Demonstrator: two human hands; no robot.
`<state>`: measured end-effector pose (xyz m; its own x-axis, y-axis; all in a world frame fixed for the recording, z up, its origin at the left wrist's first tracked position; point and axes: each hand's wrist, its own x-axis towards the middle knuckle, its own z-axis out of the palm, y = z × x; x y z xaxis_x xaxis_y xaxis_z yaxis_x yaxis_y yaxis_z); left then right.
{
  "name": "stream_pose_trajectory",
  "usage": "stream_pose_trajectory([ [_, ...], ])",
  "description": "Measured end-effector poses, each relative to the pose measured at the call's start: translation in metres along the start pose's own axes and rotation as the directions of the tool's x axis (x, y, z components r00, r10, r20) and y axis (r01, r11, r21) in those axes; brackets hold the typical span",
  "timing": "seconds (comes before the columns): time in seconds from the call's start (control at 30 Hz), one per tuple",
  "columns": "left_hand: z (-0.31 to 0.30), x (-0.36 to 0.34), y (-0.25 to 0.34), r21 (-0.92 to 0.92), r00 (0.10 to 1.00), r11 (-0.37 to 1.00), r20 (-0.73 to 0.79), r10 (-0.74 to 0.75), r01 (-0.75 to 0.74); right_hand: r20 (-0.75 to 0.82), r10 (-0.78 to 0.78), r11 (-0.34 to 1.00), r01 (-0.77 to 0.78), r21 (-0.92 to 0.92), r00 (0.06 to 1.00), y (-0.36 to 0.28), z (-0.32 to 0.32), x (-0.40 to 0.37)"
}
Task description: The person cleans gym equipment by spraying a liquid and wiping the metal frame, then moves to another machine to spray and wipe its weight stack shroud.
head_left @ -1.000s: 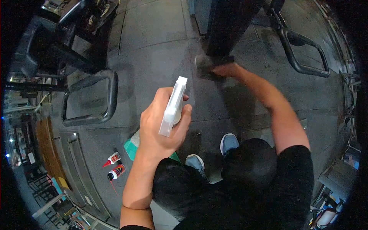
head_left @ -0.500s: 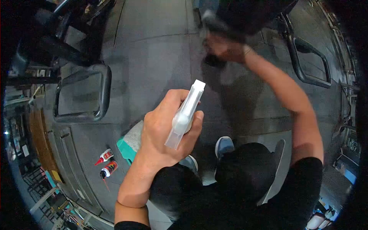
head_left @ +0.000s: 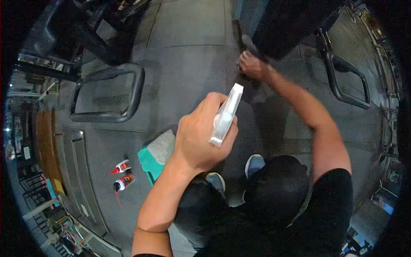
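Note:
My left hand (head_left: 201,132) is closed around a white translucent spray bottle (head_left: 227,113), seen from above, its nozzle pointing forward. The bottle's lower part is hidden by the hand. Farther forward, my right hand (head_left: 252,66) is closed against a dark, bulky piece of equipment (head_left: 284,25). A grey cloth (head_left: 248,41) shows at its fingers, slightly blurred. To the left of my left forearm lies a teal case (head_left: 148,160) with a folded grey cloth (head_left: 164,147) on it.
A small red-tipped bottle (head_left: 122,166) and a spray can (head_left: 124,181) with a red straw lie on the dark tiled floor (head_left: 180,64). Black tubular frames (head_left: 137,92) stand left and right (head_left: 332,75). My shoes (head_left: 255,164) are below, with metal strips at the left.
The view has shifted slightly. My right hand has moved along the dark equipment and is less blurred. My left hand still grips the spray bottle, now tilted a little differently.

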<state>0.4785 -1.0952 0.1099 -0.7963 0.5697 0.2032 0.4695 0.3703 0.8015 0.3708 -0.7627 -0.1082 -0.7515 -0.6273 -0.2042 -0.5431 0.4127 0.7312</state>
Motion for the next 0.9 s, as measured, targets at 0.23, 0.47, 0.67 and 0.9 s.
stream_pose_trajectory([
  [0.23,0.022,0.023,-0.001,-0.114,0.996,0.992,0.063,0.057,-0.049,-0.554,0.200,0.969,-0.246,-0.009,0.808,0.267,-0.214,-0.088],
  [0.47,0.019,0.029,-0.008,-0.071,0.997,0.996,0.073,-0.039,0.044,-0.155,0.643,0.759,-0.651,-0.003,0.750,0.148,-0.135,-0.023],
  [0.67,0.009,0.018,-0.010,-0.069,0.994,0.992,-0.005,-0.111,0.110,-0.070,0.211,0.949,-0.222,-0.226,0.975,-0.073,0.062,0.021],
  [0.9,0.007,0.010,-0.002,0.007,0.999,1.000,-0.046,0.016,-0.016,-0.171,0.063,0.990,-0.040,0.132,0.983,-0.061,0.061,0.011],
])
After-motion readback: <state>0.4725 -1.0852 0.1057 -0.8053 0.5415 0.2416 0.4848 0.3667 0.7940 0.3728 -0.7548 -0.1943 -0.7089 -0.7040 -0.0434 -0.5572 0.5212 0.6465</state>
